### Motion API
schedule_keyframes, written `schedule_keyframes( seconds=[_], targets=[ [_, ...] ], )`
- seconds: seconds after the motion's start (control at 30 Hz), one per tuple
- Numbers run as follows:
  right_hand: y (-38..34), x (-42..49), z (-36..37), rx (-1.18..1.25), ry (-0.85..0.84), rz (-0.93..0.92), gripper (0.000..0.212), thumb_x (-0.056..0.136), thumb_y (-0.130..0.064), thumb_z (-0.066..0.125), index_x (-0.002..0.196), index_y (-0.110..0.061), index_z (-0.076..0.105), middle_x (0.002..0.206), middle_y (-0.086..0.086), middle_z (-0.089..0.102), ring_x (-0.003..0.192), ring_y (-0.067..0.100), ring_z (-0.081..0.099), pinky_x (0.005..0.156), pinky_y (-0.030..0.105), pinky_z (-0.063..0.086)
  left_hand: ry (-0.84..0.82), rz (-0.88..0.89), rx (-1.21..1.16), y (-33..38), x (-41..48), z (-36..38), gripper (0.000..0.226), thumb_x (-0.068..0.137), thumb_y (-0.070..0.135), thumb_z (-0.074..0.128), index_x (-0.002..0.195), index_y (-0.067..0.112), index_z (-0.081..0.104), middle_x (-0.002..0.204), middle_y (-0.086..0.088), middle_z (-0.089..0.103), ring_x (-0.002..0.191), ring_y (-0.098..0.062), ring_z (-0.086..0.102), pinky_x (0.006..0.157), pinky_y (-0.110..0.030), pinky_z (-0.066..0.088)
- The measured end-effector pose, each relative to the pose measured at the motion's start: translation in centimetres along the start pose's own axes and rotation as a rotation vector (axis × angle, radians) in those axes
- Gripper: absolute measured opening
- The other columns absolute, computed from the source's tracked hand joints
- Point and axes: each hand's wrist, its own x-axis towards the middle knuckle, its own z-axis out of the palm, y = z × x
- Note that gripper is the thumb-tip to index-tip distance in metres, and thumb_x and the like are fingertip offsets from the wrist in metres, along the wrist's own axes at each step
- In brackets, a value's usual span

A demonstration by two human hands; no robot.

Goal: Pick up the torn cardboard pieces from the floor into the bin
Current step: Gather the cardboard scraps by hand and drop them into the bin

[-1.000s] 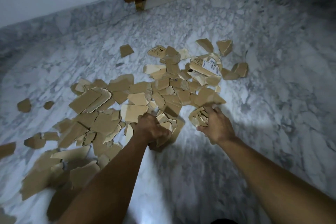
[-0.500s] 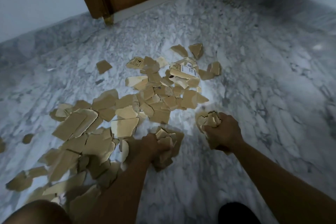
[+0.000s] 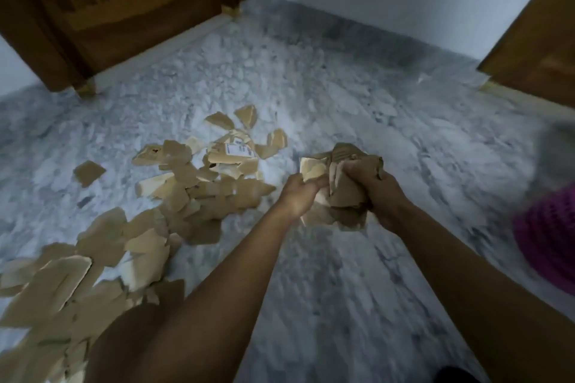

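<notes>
Head view: torn cardboard pieces (image 3: 102,261) litter the marble floor (image 3: 326,289) from the near left to mid-scene. Just right of them, the left hand (image 3: 297,193) and right hand (image 3: 384,193) together clutch one wad (image 3: 345,196) of pieces. A blurred pink object (image 3: 547,227) sits at right; a wooden door (image 3: 124,3) stands far left.

Loose cardboard pieces (image 3: 199,183) on floor (image 3: 326,96), left of handful (image 3: 343,196) between hands (image 3: 298,193) (image 3: 380,191).
</notes>
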Motion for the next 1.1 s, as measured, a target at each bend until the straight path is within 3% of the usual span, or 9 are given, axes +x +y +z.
schedule_keyframes(
  seconds=[0.2,0.37,0.57,0.7,0.77,0.83,0.9,1.0,1.1],
  targets=[
    [-7.4,0.9,-12.1,-0.063,0.263,-0.147,0.087,0.065,-0.064,0.082,0.129,-0.013,0.051,0.121,0.006,0.065,0.108,0.025,0.068,0.087,0.046,0.059,-0.163,0.093,0.125,9.4,1.0,13.6,0.062,0.082,0.075,0.048,0.104,0.02,0.064,0.102,0.005,0.066,0.095,-0.016,0.062,0.095,-0.035,0.048],
    [-12.9,0.4,-26.3,-0.002,0.455,-0.255,0.078,0.067,-0.059,0.069,0.126,-0.014,0.046,0.121,0.009,0.061,0.108,0.026,0.064,0.091,0.053,0.056,-0.333,0.301,0.189,15.8,2.1,28.0,0.022,0.086,0.037,0.062,0.095,0.02,0.073,0.087,0.003,0.076,0.089,-0.018,0.072,0.08,-0.029,0.055],
    [-14.7,-5.4,-45.2,0.129,0.612,-0.321,0.049,0.079,-0.043,0.076,0.121,-0.023,0.06,0.118,0.007,0.068,0.108,0.029,0.066,0.088,0.053,0.058,-0.544,0.381,0.227,19.0,2.7,46.2,0.016,0.081,0.022,0.071,0.096,0.017,0.075,0.09,-0.001,0.077,0.085,-0.021,0.074,0.08,-0.034,0.059],
    [-12.8,-8.6,-54.2,0.01,0.828,-0.338,0.059,0.08,-0.05,0.076,0.129,-0.025,0.054,0.122,0.0,0.065,0.109,0.021,0.065,0.095,0.046,0.055,-0.64,0.379,0.317,18.0,2.4,56.1,0.026,0.083,0.03,0.073,0.103,0.013,0.072,0.097,-0.006,0.076,0.089,-0.025,0.072,0.08,-0.037,0.06],
    [-11.5,-9.6,-56.7,-0.098,0.958,-0.302,0.065,0.082,-0.054,0.072,0.135,-0.026,0.045,0.128,0.0,0.059,0.112,0.021,0.06,0.097,0.043,0.053,-0.738,0.342,0.411,17.4,1.5,58.8,0.043,0.09,0.032,0.069,0.127,0.013,0.06,0.122,-0.006,0.068,0.099,-0.019,0.066,0.077,-0.028,0.059],
    [-10.5,-10.5,-58.0,-0.183,1.004,-0.212,0.068,0.084,-0.059,0.067,0.138,-0.028,0.04,0.131,0.002,0.055,0.114,0.024,0.057,0.096,0.045,0.052,-0.787,0.294,0.439,16.8,1.7,60.0,0.066,0.098,0.031,0.059,0.153,0.014,0.027,0.145,-0.003,0.049,0.115,-0.017,0.055,0.064,-0.009,0.051],
    [-9.8,-10.9,-58.5,-0.239,1.004,-0.133,0.067,0.089,-0.06,0.06,0.143,-0.028,0.036,0.14,0.004,0.049,0.121,0.027,0.052,0.098,0.045,0.049,-0.775,0.306,0.488,16.4,2.8,60.0,0.082,0.096,0.046,0.056,0.157,0.02,0.009,0.156,0.0,0.034,0.136,-0.021,0.043,0.082,-0.011,0.049],
    [-9.8,-10.3,-57.4,-0.334,1.015,-0.115,0.064,0.095,-0.058,0.052,0.148,-0.027,0.036,0.15,0.003,0.041,0.133,0.027,0.045,0.103,0.043,0.044,-0.727,0.329,0.488,16.0,4.2,57.9,0.083,0.086,0.063,0.059,0.154,0.029,0.025,0.154,0.002,0.038,0.14,-0.023,0.04,0.113,-0.033,0.036],
    [-10.9,-8.0,-53.5,-0.431,0.893,-0.173,0.053,0.098,-0.055,0.05,0.143,-0.028,0.045,0.143,0.0,0.05,0.125,0.023,0.051,0.097,0.037,0.046,-0.643,0.358,0.427,16.8,4.3,53.8,0.064,0.097,0.047,0.054,0.151,0.019,0.036,0.147,0.005,0.045,0.137,-0.014,0.042,0.101,-0.018,0.033]
  ],
)
